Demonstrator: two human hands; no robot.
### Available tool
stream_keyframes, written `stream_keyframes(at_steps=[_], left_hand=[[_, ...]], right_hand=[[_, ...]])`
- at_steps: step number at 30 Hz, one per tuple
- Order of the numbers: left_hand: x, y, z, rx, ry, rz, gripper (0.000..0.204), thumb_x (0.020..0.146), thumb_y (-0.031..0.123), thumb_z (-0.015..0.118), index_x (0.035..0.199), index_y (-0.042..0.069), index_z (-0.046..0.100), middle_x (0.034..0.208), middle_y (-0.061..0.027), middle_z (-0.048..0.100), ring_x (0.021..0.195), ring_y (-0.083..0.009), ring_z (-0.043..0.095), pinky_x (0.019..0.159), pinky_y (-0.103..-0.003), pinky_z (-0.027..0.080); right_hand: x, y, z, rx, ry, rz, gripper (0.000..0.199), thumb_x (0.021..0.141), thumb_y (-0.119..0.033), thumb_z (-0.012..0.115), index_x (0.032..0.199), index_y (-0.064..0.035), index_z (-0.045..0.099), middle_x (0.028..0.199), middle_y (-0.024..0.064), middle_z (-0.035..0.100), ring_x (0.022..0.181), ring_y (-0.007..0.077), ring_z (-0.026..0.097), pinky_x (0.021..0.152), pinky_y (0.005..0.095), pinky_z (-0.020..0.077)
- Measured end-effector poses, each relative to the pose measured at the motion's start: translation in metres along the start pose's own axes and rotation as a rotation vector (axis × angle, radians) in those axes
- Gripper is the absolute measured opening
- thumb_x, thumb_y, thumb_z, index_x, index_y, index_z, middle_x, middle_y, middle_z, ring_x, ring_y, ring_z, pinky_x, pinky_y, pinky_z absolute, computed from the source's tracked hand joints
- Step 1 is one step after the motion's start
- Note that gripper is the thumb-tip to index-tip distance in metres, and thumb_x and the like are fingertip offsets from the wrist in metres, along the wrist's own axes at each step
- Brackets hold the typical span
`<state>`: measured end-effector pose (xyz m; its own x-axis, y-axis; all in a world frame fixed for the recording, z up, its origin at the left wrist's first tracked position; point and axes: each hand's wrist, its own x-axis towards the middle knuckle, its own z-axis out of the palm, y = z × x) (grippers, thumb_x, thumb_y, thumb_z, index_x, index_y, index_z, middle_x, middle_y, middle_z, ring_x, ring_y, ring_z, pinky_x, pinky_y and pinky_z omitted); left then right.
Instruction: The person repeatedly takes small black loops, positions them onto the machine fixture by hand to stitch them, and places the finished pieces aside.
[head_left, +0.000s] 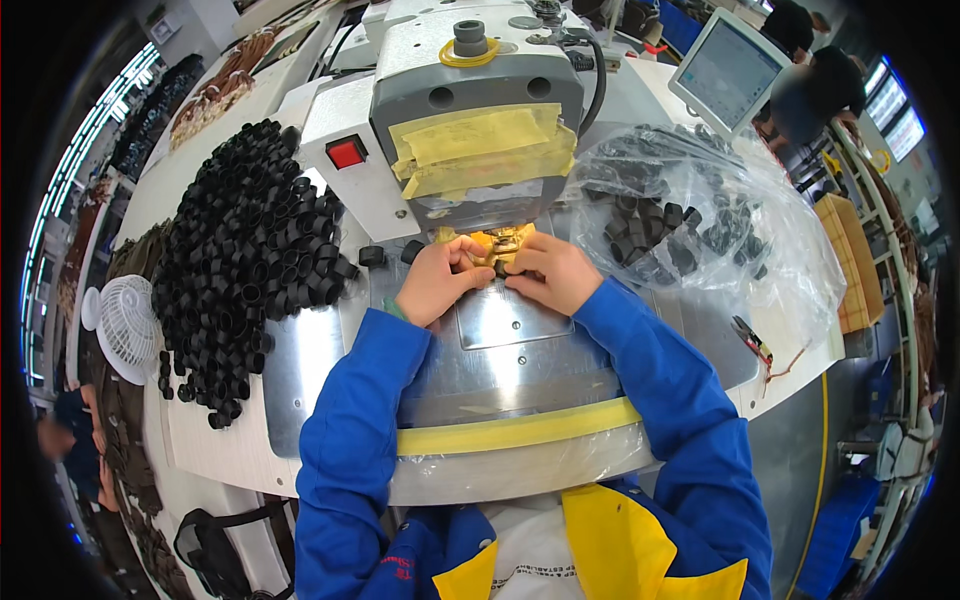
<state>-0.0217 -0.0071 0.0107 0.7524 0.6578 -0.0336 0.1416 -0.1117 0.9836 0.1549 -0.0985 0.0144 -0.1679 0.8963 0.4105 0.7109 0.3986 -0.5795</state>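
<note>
My left hand (443, 282) and my right hand (556, 273) meet under the head of a grey and white industrial sewing machine (475, 90). The fingers of both are closed in a pinch around a small black fabric loop (501, 269), mostly covered by my fingertips. Just behind them is the lit, brass-coloured needle area (506, 240). A single black loop (371, 256) lies on the machine bed left of my left hand. Farther left spreads a large heap of black loops (255, 240).
At the right, a clear plastic bag (790, 235) holds more black loops. Thread snips (752, 340) lie near the table's right edge. A white fan (127, 328) stands at the left, a monitor (729, 72) at the back right. Yellow tape (520, 427) crosses the bed's front.
</note>
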Motion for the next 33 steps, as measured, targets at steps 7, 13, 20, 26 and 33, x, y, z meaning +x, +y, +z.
stream_keyframes(at_steps=[7, 13, 20, 26, 33], left_hand=[[0.02, -0.005, 0.013, 0.294, 0.281, -0.01, 0.02, 0.068, 0.008, 0.069, 0.08, -0.004, 0.058, 0.055, -0.0014, 0.054, 0.051, -0.0049, 0.048, 0.052, -0.019, 0.04], [0.024, -0.012, 0.014, 0.135, 0.314, -0.037, 0.022, 0.065, 0.011, 0.071, 0.079, -0.004, 0.063, 0.059, -0.0028, 0.058, 0.053, -0.0066, 0.053, 0.052, -0.02, 0.043], [0.023, -0.007, 0.014, 0.175, 0.337, -0.046, 0.023, 0.063, 0.013, 0.072, 0.078, -0.003, 0.065, 0.063, -0.0062, 0.062, 0.056, -0.0089, 0.058, 0.056, -0.02, 0.047], [0.023, -0.008, 0.014, 0.143, 0.308, -0.093, 0.021, 0.067, 0.009, 0.07, 0.083, -0.003, 0.063, 0.066, -0.003, 0.06, 0.057, -0.0056, 0.053, 0.053, -0.018, 0.043], [0.022, -0.004, 0.014, 0.11, 0.278, -0.101, 0.022, 0.068, 0.01, 0.069, 0.084, -0.003, 0.063, 0.069, -0.0034, 0.061, 0.058, -0.0055, 0.054, 0.054, -0.018, 0.044]], right_hand=[[0.013, 0.018, 0.005, -0.092, 0.148, 0.145, 0.011, 0.069, -0.015, 0.066, 0.077, -0.0087, 0.061, 0.081, 0.006, 0.05, 0.074, 0.0236, 0.055, 0.062, 0.0324, 0.0455], [0.021, 0.012, -0.005, 0.058, 0.103, 0.377, 0.015, 0.063, -0.013, 0.068, 0.073, -0.0036, 0.062, 0.074, 0.0097, 0.055, 0.068, 0.0241, 0.057, 0.059, 0.0316, 0.0455], [0.02, 0.013, -0.002, 0.031, 0.13, 0.366, 0.016, 0.063, -0.014, 0.068, 0.073, -0.0026, 0.062, 0.071, 0.0116, 0.056, 0.065, 0.0262, 0.057, 0.06, 0.0327, 0.0461], [0.019, 0.014, 0.0, 0.039, 0.149, 0.36, 0.015, 0.063, -0.013, 0.068, 0.072, -0.0028, 0.062, 0.072, 0.0113, 0.056, 0.066, 0.0263, 0.057, 0.061, 0.0325, 0.046], [0.018, 0.015, 0.0, 0.039, 0.149, 0.358, 0.016, 0.063, -0.014, 0.068, 0.073, -0.0027, 0.062, 0.072, 0.0112, 0.056, 0.066, 0.0261, 0.057, 0.06, 0.0323, 0.0458]])
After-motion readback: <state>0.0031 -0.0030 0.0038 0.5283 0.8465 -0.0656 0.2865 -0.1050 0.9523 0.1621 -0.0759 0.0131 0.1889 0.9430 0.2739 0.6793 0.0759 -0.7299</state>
